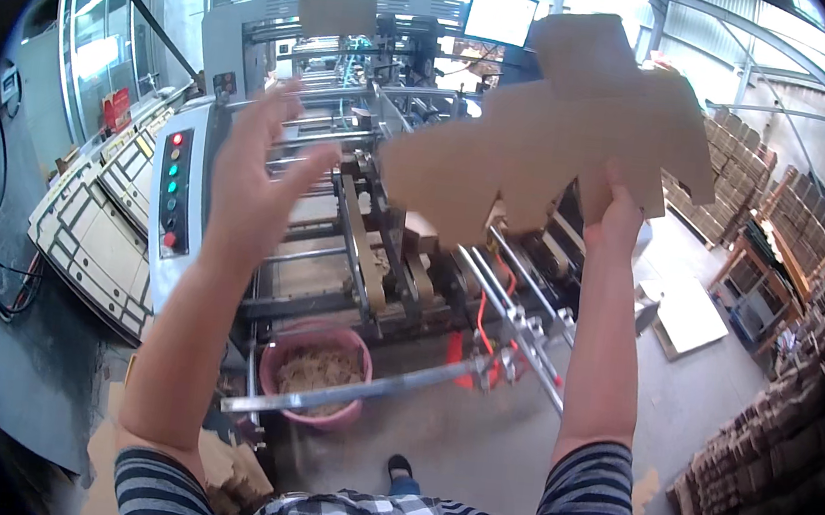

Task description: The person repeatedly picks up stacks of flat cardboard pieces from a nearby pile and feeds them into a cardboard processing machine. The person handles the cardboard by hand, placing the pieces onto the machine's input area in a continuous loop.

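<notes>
My right hand (pixel 615 211) grips the lower edge of a flat, die-cut brown cardboard blank (pixel 556 137), its thumb on the near face. The blank is held up above the right side of a machine with rollers and belts (pixel 364 242). My left hand (pixel 265 177) is raised over the machine's left side, beside the control panel (pixel 174 187). Its fingers are apart and a little blurred, and nothing is in it. Another brown cardboard piece (pixel 338 13) shows at the machine's far end.
A pink tub (pixel 315 373) of cardboard scraps stands below a metal bar (pixel 359 388). Cutting-die boards (pixel 100 215) lean at the left. Stacked cardboard (pixel 774 456) rises at the right, with a wooden table (pixel 769 260) beyond. A screen (pixel 499 15) is mounted at the back.
</notes>
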The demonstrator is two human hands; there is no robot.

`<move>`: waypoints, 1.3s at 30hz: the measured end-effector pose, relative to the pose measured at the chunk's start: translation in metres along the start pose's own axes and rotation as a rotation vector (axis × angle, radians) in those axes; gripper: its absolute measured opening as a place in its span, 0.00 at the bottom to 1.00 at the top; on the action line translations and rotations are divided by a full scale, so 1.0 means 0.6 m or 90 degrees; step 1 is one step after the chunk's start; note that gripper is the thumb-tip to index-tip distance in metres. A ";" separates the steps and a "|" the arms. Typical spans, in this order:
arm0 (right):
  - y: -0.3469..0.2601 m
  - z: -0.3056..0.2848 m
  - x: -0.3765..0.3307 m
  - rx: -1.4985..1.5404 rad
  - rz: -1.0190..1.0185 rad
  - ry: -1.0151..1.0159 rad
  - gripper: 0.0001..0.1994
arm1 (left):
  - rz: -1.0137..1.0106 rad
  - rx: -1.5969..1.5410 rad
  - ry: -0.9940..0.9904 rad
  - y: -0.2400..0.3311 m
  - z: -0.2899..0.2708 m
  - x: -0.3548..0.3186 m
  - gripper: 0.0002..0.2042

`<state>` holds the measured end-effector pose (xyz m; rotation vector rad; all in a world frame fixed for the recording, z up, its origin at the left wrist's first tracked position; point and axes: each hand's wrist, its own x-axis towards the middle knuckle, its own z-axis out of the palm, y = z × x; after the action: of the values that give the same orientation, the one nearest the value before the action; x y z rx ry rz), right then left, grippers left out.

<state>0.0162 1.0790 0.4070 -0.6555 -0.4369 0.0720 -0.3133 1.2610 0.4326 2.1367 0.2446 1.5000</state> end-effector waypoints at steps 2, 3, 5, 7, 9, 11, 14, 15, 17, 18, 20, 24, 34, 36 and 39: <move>0.100 -0.007 0.189 0.072 0.019 0.030 0.23 | -0.129 -0.102 -0.103 -0.085 0.073 0.028 0.29; 0.158 -0.013 0.272 0.073 0.051 0.080 0.23 | -0.252 -0.204 -0.148 -0.130 0.116 0.035 0.27; 0.262 -0.023 0.405 0.073 0.120 0.174 0.23 | -0.302 -0.157 -0.213 -0.237 0.182 0.033 0.26; 0.351 -0.021 0.430 -0.063 0.201 0.279 0.23 | -0.259 -0.051 -0.290 -0.303 0.207 -0.001 0.25; 0.437 -0.057 0.442 -0.151 0.242 0.320 0.24 | -0.284 0.011 -0.427 -0.344 0.212 -0.057 0.25; 0.547 -0.123 0.478 -0.177 0.229 0.309 0.24 | -0.332 0.012 -0.515 -0.386 0.219 -0.094 0.26; 0.678 -0.150 0.511 -0.214 0.321 0.305 0.24 | -0.576 0.067 -0.561 -0.442 0.202 -0.149 0.28; 0.720 -0.172 0.511 -0.223 0.343 0.313 0.24 | -0.656 0.053 -0.560 -0.448 0.198 -0.181 0.28; 0.785 -0.213 0.525 -0.205 0.341 0.339 0.24 | -0.779 -0.038 -0.479 -0.463 0.209 -0.209 0.25; 0.814 -0.228 0.528 -0.210 0.346 0.349 0.25 | -0.811 -0.071 -0.445 -0.488 0.210 -0.257 0.25; 0.864 -0.246 0.536 -0.214 0.354 0.370 0.26 | -0.855 -0.075 -0.467 -0.476 0.231 -0.237 0.25; 0.945 -0.346 0.597 -0.140 0.433 0.312 0.28 | -0.877 -0.174 -0.466 -0.521 0.247 -0.303 0.24; 0.759 -0.197 0.546 -0.804 0.759 -0.034 0.40 | -0.869 -0.143 -0.444 -0.519 0.248 -0.295 0.23; 0.710 -0.171 0.540 -0.872 0.740 -0.191 0.38 | -0.863 -0.132 -0.438 -0.519 0.241 -0.312 0.23; 0.674 -0.178 0.573 -0.933 0.655 -0.152 0.29 | -0.888 -0.163 -0.410 -0.515 0.236 -0.357 0.23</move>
<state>0.4011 1.4075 0.2148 -2.2943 -0.2809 0.8679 -0.2195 1.3898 0.0640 1.4443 0.9571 0.0308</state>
